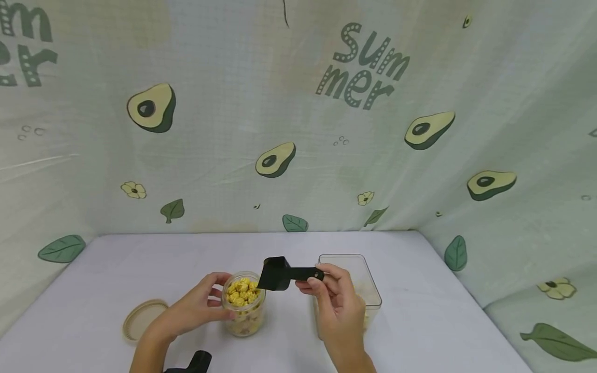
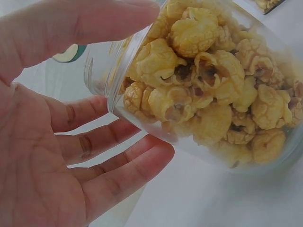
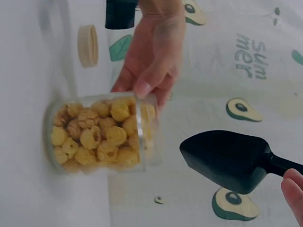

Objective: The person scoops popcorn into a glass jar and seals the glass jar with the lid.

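A clear jar (image 1: 246, 311) of yellow popcorn (image 3: 97, 132) stands on the table, filled close to its rim. My left hand (image 1: 198, 311) holds it near the top, thumb at the front and fingers around the far side; the left wrist view shows the thumb and fingertips at the jar's neck (image 2: 111, 71). Off to the right of the jar, my right hand (image 1: 338, 305) grips the handle of a black scoop (image 1: 275, 273). The scoop is raised, its blade pointing left toward the jar mouth. In the right wrist view, the blade (image 3: 227, 158) appears apart from the jar.
Behind my right hand stands a clear rectangular container (image 1: 368, 290), partly hidden, with some pale contents low inside. A round beige-rimmed lid (image 1: 132, 316) lies on the white table (image 1: 420, 321) beside my left forearm. A curtain printed with avocados (image 1: 210, 129) hangs behind the table.
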Tool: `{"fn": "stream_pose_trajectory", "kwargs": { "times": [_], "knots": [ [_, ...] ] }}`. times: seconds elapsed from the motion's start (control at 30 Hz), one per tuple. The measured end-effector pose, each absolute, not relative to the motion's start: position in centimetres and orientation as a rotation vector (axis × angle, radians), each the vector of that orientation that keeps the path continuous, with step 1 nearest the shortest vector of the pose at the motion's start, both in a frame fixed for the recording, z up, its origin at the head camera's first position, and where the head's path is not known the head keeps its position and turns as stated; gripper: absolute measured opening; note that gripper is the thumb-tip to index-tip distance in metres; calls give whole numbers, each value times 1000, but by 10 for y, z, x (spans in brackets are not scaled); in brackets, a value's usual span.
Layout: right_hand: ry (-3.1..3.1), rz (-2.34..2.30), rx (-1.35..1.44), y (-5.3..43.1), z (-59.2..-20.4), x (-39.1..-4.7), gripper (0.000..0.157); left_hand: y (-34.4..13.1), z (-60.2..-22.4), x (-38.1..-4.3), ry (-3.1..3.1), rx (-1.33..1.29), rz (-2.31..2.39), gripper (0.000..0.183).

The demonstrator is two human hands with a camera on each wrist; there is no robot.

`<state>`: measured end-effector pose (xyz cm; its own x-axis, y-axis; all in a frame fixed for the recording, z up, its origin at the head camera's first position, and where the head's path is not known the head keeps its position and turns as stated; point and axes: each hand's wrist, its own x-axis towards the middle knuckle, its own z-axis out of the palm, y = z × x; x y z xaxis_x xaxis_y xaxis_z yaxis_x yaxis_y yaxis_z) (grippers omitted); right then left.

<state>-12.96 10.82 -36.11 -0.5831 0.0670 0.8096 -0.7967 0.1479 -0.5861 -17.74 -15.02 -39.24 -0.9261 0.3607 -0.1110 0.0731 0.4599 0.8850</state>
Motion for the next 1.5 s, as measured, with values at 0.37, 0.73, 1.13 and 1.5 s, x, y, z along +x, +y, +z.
{"fn": "stream_pose_trajectory", "kwargs": {
  "times": [0.37, 0.73, 1.13, 1.5],
  "knots": [
    [-1699, 1561, 538, 150, -337, -128, 23, -152, -392, -176, 2426, 367, 1459, 78],
    [-1859, 1435, 251, 191, -320, -126, 23, -151, -393, -177, 2411, 359, 1463, 74],
    [-1999, 1283, 114, 222, -328, -137, 22, -154, -395, -178, 2401, 346, 1455, 72],
    [-2264, 938, 226, 224, -343, -148, 20, -154, -395, -177, 2380, 367, 1480, 71]
  ]
}}
